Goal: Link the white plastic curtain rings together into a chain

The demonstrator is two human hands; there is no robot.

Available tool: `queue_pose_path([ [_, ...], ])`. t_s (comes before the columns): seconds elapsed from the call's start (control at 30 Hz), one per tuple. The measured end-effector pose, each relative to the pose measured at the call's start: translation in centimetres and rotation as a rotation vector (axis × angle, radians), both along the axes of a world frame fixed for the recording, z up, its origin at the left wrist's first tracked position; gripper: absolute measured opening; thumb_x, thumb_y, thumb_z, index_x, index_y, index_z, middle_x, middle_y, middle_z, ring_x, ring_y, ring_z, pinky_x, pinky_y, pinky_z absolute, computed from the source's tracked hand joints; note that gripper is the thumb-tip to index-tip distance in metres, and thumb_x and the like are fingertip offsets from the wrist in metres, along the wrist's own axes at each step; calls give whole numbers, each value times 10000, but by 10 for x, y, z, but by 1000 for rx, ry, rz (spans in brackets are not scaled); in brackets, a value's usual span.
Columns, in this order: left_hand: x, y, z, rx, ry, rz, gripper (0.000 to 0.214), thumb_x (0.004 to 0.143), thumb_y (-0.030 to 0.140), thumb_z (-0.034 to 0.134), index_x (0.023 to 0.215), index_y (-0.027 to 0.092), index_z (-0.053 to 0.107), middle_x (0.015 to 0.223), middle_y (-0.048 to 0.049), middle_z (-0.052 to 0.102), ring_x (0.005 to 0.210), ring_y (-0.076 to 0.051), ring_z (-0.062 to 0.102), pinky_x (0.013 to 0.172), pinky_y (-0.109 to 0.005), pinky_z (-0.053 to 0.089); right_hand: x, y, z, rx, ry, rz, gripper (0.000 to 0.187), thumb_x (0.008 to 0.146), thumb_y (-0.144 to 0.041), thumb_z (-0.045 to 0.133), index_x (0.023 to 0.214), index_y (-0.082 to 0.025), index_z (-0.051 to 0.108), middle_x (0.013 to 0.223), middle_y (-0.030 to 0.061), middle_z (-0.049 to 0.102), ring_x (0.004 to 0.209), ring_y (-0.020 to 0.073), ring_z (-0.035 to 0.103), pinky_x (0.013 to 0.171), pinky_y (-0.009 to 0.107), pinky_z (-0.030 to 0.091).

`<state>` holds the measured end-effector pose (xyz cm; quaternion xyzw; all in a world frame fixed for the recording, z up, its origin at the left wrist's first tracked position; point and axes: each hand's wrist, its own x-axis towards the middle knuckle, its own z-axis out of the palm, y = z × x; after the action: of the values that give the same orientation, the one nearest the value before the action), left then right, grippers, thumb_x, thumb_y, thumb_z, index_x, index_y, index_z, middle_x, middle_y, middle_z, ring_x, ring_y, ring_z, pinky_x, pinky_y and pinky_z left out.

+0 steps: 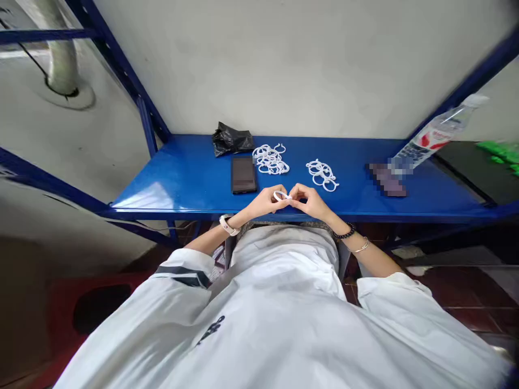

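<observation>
White shirt (279, 302) up close, a slim white ring (279, 194) pinched beyond it

The shirt fills the space nearest me, and past it two bare forearms meet over the near edge of the blue bench (186, 175). There the white ring sits up between the fingers, just above the surface. The left hand (271, 200) closes thumb and fingers on it, the loop standing out over that palm. The right hand (307, 201) has its fingertips drawn together on the ring's right end, where a small knob seems to sit; the two sets of fingertips nearly touch, and I cannot tell which finger presses hardest.

I would judge the ring very light, probably smooth plastic, springy rather than soft, and a little slippery. Its thin band would likely bend or twist if squeezed hard, so the thicker end looks the surest hold, with a loose pinch on the loop to steady it.

Beyond the left hand lies a tangled pile of white rings (270, 160), just beside a dark phone (244, 175); lifting one by its edge might drag its neighbours. A smaller cluster of rings (322, 174) lies beyond the right hand, apart from the pile.
</observation>
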<state>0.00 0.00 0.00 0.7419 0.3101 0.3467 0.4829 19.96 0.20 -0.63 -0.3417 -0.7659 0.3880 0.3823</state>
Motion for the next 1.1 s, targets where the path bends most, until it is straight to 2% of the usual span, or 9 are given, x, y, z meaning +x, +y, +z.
queue_pose_path([
  [0.33, 1, 1, 0, 11, 21, 4, 438, 808, 571, 650, 827, 158, 506, 546, 58, 499, 435, -64, 463, 438, -186, 366, -2, -2, -2, 44, -23, -39, 384, 796, -549, 711, 744, -204, 551, 683, -2, 605, 602, 133, 544, 574, 273, 450],
  [0.83, 1, 0, 2, -3, 35, 1, 377, 787, 481, 683, 793, 159, 489, 574, 43, 533, 444, -61, 469, 444, -186, 367, -1, 0, -3, 20, -40, -26, 370, 791, -527, 707, 712, -201, 552, 720, 19, 636, 641, 155, 568, 616, 296, 462],
  [1.1, 1, -1, 3, 5, 58, 6, 417, 768, 530, 688, 780, 167, 483, 590, 43, 537, 472, -61, 462, 465, -190, 345, 0, 1, -5, -2, -42, -30, 321, 789, -479, 716, 719, -203, 568, 692, 6, 626, 623, 150, 555, 607, 292, 453],
])
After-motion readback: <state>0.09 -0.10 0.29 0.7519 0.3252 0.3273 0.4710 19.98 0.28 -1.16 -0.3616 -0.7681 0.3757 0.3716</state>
